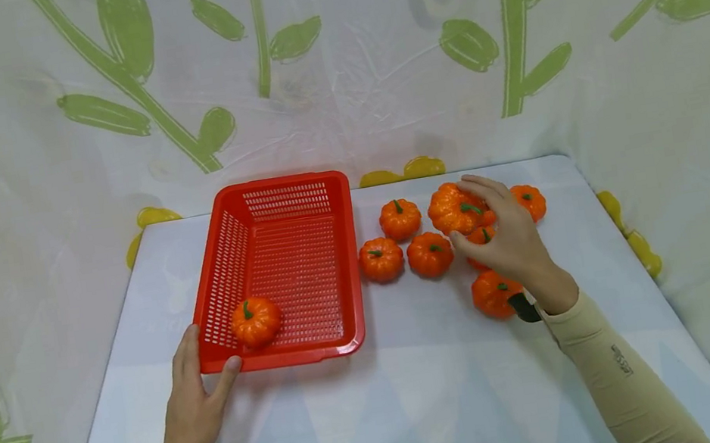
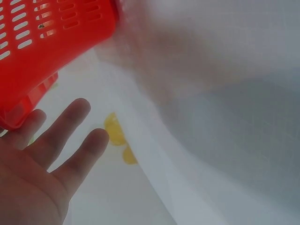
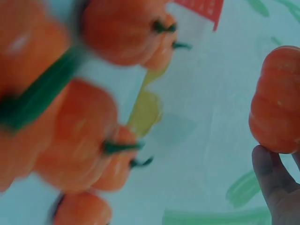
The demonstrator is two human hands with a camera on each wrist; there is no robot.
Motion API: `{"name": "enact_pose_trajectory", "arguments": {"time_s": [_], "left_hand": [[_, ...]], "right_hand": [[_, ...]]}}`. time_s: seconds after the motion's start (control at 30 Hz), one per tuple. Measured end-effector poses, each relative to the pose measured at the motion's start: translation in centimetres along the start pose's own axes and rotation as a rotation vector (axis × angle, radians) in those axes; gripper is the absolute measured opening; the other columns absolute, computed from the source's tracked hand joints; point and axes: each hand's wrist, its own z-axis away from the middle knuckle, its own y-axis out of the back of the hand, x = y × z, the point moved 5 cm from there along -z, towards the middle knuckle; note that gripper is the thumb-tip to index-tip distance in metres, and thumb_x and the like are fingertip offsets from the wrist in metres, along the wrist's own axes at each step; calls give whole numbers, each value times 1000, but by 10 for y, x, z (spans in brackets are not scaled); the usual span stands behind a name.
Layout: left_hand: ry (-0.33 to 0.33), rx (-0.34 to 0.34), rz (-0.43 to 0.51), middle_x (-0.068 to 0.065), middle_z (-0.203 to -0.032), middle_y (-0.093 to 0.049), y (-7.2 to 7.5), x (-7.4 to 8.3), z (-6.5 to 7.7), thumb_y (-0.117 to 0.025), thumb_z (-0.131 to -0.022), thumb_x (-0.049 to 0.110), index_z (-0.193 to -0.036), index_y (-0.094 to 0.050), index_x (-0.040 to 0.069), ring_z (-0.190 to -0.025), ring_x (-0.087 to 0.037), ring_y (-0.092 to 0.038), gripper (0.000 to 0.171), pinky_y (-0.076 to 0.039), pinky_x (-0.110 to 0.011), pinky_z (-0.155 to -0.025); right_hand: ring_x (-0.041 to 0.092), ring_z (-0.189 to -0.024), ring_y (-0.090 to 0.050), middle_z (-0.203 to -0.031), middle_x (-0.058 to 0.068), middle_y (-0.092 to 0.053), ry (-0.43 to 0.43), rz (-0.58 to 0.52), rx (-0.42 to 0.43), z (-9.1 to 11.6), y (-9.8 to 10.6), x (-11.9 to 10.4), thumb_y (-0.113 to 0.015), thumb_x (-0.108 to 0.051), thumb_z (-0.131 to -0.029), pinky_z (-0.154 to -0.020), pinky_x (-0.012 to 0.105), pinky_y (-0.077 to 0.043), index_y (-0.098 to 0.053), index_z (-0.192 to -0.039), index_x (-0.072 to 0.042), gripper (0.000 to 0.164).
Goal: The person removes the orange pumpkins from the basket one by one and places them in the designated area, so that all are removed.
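In the head view my right hand (image 1: 505,237) holds a small orange pumpkin (image 1: 452,208) with a green stem between thumb and fingers. The right wrist view shows the same pumpkin (image 3: 277,101) at the fingertips, above the table. My left hand (image 1: 193,410) touches the near left corner of a red plastic basket (image 1: 352,283), thumb at the front rim and fingers along the left side. Those fingers look straight and spread in the left wrist view, one against the basket rim (image 2: 18,119). One pumpkin (image 1: 256,322) lies inside the basket, near its front left.
Several more pumpkins lie right of the basket, including one pumpkin (image 1: 382,259) close to its wall and another pumpkin (image 1: 497,294) near my right wrist. A pumpkin (image 1: 529,201) behind my right hand is partly hidden. Patterned curtains (image 1: 372,58) surround the pale table (image 1: 384,416).
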Motion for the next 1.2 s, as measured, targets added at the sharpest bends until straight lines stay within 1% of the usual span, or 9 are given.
{"name": "enact_pose_trajectory", "arguments": {"time_s": [0.17, 0.27, 0.37, 0.5, 0.6, 0.8, 0.93, 1.1, 1.2], "left_hand": [[7, -3, -14, -15, -167, -13, -1, 0, 0, -63, -98, 48, -165, -3, 24, -145, -46, -28, 94, -36, -76, -99], [12, -5, -17, -15, -168, -13, -1, -1, -1, -63, -98, 49, -165, -2, 24, -145, -47, -28, 94, -36, -76, -99], [15, -6, -20, -15, -168, -12, 0, -1, -1, -63, -98, 49, -165, -2, 24, -145, -47, -28, 94, -36, -76, -99], [17, -9, -15, -15, -167, -13, 0, 0, 0, -63, -98, 48, -165, -3, 23, -145, -47, -27, 94, -35, -77, -99], [15, -12, -11, -16, -167, -13, 0, 1, 0, -63, -98, 48, -165, -3, 23, -145, -47, -27, 94, -36, -77, -99], [10, -10, -10, -16, -167, -13, 1, 1, 0, -63, -98, 47, -165, -2, 24, -145, -47, -27, 94, -35, -77, -100], [6, -9, -1, -15, -167, -13, 1, 2, 0, -64, -98, 46, -165, -3, 23, -145, -47, -28, 93, -35, -77, -100], [7, -11, 12, -15, -167, -13, 1, 1, 0, -65, -98, 44, -165, -3, 24, -145, -46, -27, 94, -35, -77, -100], [3, -12, 18, -15, -167, -13, 0, 0, 0, -65, -98, 44, -165, -3, 25, -145, -46, -27, 93, -35, -77, -101]], "right_hand": [[24, -131, -50, -149, 0, -51, -25, 82, 30, 15, 20, 20, -84, -13, -76, -96, 32, -48, -57, -144, -15, 73], [27, -131, -51, -148, 3, -52, -40, 111, 52, 24, 32, 32, -86, -13, -76, -102, 20, -42, -57, -143, -12, 73], [29, -129, -52, -148, 6, -52, -57, 119, 69, 31, 42, 44, -86, -12, -76, -98, 11, -38, -57, -143, -11, 74], [30, -124, -52, -148, 7, -52, -88, 136, 89, 43, 54, 60, -88, -9, -75, -88, 8, -38, -56, -144, -9, 76], [31, -124, -51, -148, 10, -51, -128, 163, 98, 52, 60, 71, -89, -8, -74, -89, 5, -36, -55, -144, -7, 77], [35, -125, -50, -148, 16, -49, -245, 199, 40, 68, 63, 89, -88, -16, -79, -86, 0, -30, -52, -144, -3, 75], [37, -124, -49, -147, 19, -48, -297, 225, -1, 76, 61, 99, -86, -21, -82, -87, 5, -34, -50, -145, -2, 75], [39, -123, -48, -145, 23, -47, -336, 250, -42, 81, 57, 109, -84, -25, -85, -89, 41, -49, -48, -145, 1, 74], [39, -121, -48, -143, 25, -48, -347, 254, -59, 83, 54, 114, -84, -24, -85, -87, 44, -48, -48, -143, 3, 74]]}}
